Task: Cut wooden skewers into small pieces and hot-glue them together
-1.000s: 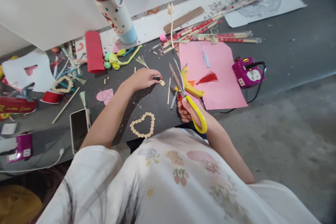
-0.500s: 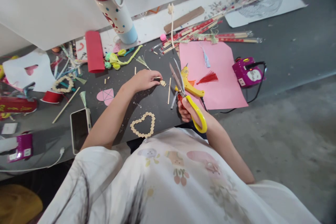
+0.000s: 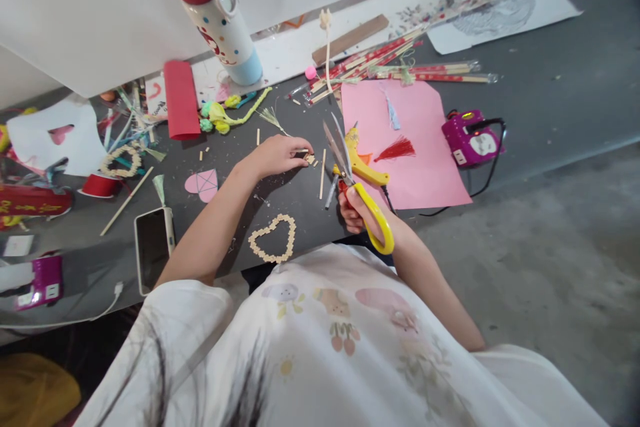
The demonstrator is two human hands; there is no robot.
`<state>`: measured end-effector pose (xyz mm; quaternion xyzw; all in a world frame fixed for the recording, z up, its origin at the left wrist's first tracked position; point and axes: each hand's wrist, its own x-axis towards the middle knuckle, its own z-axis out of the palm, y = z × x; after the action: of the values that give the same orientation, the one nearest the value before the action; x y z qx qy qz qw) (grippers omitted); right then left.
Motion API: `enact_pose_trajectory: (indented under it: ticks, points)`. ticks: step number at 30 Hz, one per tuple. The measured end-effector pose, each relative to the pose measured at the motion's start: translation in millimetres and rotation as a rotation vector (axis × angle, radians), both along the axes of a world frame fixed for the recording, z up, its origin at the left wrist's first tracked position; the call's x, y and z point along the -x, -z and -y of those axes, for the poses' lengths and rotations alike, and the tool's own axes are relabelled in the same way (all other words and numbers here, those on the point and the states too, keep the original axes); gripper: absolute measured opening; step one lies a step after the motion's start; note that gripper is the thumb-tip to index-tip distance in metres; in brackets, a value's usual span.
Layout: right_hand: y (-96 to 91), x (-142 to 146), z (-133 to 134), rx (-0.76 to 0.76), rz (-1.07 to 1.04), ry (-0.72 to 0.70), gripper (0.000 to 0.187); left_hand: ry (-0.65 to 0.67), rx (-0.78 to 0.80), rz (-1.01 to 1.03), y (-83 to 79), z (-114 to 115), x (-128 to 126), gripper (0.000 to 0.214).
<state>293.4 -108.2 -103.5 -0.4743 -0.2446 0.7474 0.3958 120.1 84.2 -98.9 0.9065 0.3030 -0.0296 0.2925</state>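
Observation:
My left hand (image 3: 284, 153) is over the dark table, its thumb and fingers closed on a short wooden stick (image 3: 301, 151), partly hidden by the fingers. Small cut wooden pieces (image 3: 311, 159) lie by the fingertips. In my right hand (image 3: 353, 212) are scissors (image 3: 369, 205) with yellow and red handles; the blades point away from me, slightly parted, with nothing between them. A longer thin stick (image 3: 323, 173) lies between the two hands. Nearer to my body is a heart outline of small wooden pieces (image 3: 253, 240).
A yellow glue gun (image 3: 361, 163) and a red tassel (image 3: 397, 148) rest on pink paper (image 3: 425, 180), right of the scissors. A purple power box (image 3: 470, 139) stands farther right. At the back is a bottle (image 3: 225, 37); a phone (image 3: 151, 250) lies by my left arm.
My left hand has shifted slightly to the right. The small wooden pieces at its fingertips now lie more spread out. My right hand and the scissors look the same.

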Motion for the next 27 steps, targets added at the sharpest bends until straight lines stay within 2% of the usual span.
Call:
enact_pose_trajectory:
  ticks: [27]
  points:
    - [-1.3, 0.7, -0.2, -0.009, 0.012, -0.009, 0.056, 0.034, -0.024, 0.034, 3.2, 2.2, -1.6, 0.029]
